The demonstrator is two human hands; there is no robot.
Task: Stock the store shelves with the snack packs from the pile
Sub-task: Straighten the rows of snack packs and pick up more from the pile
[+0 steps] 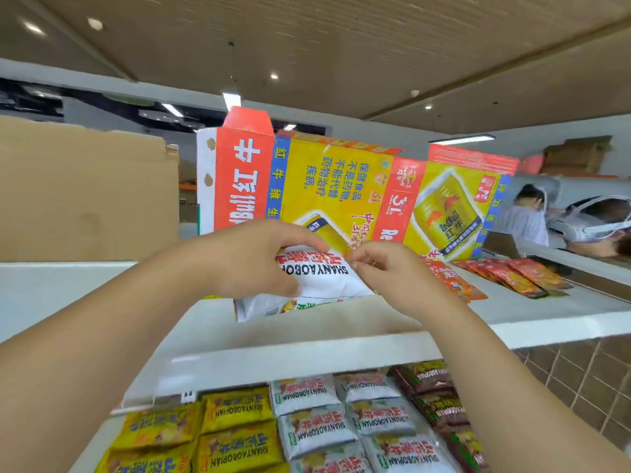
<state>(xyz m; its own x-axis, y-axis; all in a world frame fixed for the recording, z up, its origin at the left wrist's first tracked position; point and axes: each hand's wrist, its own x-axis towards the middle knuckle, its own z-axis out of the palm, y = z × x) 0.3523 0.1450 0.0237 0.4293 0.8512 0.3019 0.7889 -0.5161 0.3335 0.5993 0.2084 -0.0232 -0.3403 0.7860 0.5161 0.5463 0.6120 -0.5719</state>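
1. Nearest, low in view: flat rows of glossy, pillow-shaped snack packs, yellow packs [236,415] at left, white packs [317,430] in the middle, dark brown packs [440,402] at right, edges overlapping.
2. Above them, a smooth white shelf [307,358] with a plain front lip; brown square-tiled wall [580,370] under its right end.
3. Over that shelf, a crinkled white held pack [327,285] printed SHANYAOBOPIAN, tilted, low over the board; touching it or not, cannot tell.
4. Left grip [252,257] closed round the held pack's top, fingers over, thumb beneath; right grip [392,271] pinching its upper right edge.
5. Just right, thin orange-red sachets [512,276] fanned flat on the same shelf.
6. Behind, an opened Red Bull carton [341,186] of printed cardboard, standing with print inverted; plain brown cardboard [85,192] at left, its top edge torn.
7. Farthest: a person [529,213] at right, beige ceiling [341,46] with recessed spotlights.
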